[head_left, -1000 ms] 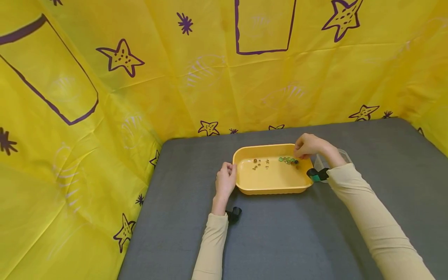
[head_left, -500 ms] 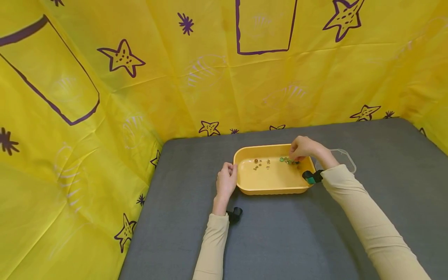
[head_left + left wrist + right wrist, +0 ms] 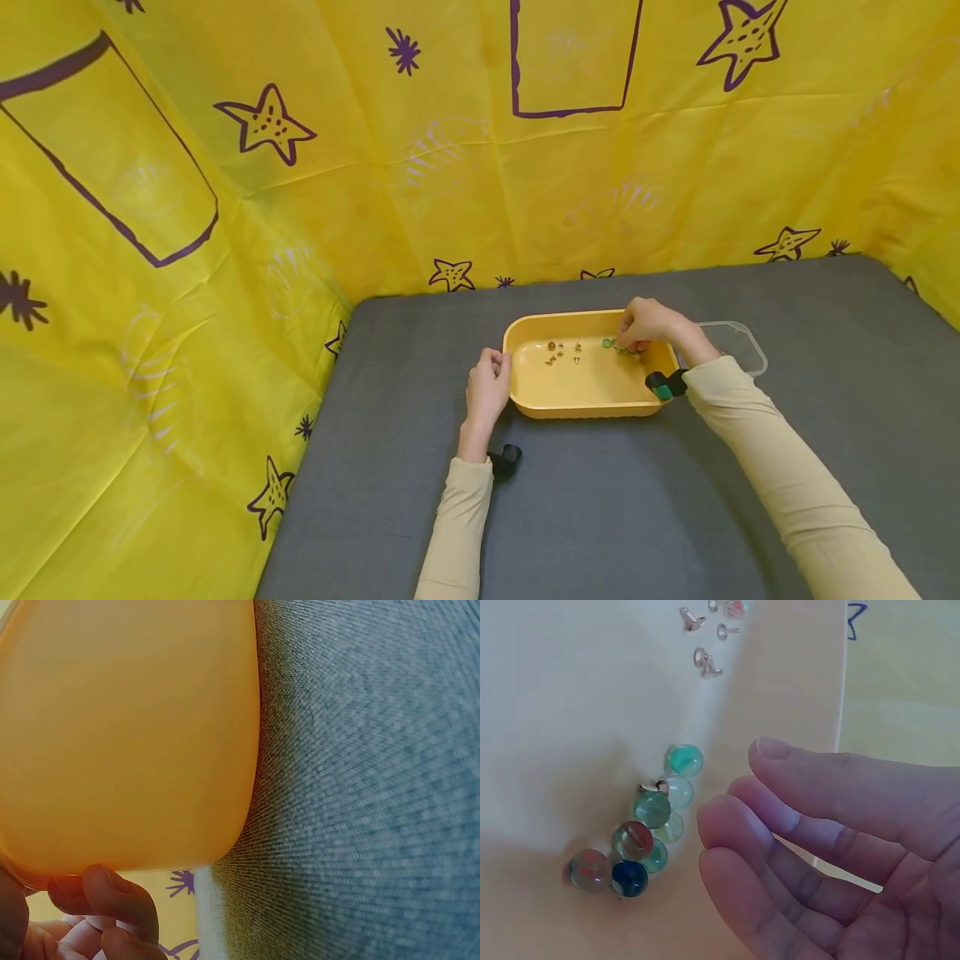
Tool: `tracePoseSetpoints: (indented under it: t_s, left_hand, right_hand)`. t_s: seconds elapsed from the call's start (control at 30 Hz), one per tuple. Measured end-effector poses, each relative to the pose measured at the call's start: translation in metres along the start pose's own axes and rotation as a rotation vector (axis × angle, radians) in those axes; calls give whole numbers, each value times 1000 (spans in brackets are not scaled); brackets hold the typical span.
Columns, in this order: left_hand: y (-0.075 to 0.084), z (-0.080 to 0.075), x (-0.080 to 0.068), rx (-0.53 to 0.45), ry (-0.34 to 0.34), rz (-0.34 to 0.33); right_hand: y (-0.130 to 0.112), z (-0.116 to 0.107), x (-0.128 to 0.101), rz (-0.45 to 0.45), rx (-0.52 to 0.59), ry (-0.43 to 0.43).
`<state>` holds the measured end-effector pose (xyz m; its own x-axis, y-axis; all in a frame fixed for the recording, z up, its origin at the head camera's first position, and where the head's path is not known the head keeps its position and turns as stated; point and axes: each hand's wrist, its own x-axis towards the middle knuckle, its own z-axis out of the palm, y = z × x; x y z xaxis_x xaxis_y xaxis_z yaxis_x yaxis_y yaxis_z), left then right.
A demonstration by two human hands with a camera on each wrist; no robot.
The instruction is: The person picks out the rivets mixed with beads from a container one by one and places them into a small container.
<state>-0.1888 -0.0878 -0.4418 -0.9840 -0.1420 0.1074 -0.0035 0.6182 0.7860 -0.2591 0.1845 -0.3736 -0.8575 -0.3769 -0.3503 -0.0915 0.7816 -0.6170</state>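
A yellow tray point(image 3: 577, 387) stands on the grey table. My left hand point(image 3: 487, 392) holds its left end; in the left wrist view curled fingers point(image 3: 112, 900) touch the tray wall point(image 3: 135, 735). Over the right half, my right hand point(image 3: 647, 323) is above the glass marbles point(image 3: 607, 342). In the right wrist view, thumb and fingers are loosely bent and apart, with nothing between them. Beside them lies a cluster of green, clear, reddish and dark blue marbles point(image 3: 652, 809), with a small metal piece point(image 3: 654, 787) among them. Several small metal studs point(image 3: 708, 664) lie farther off, near another marble point(image 3: 736, 607).
A clear plastic container or lid point(image 3: 738, 342) sits to the right of the tray, partly hidden by my right arm. Yellow cloth point(image 3: 450, 183) with purple drawings hangs behind and beside the grey table point(image 3: 585, 508). Each wrist wears a black camera mount point(image 3: 506, 460).
My right hand has shifted left and slightly nearer, from the tray's back right corner to above the marbles. My left hand stays at the tray's left end.
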Motion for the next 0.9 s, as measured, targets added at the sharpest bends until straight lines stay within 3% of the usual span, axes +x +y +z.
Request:
tracePoseSetpoints:
  t_s: [0.9]
  left_hand:
    - [-1, 1, 1, -10, -14, -9]
  right_hand:
    - [-5, 7, 9, 51, -39, 2]
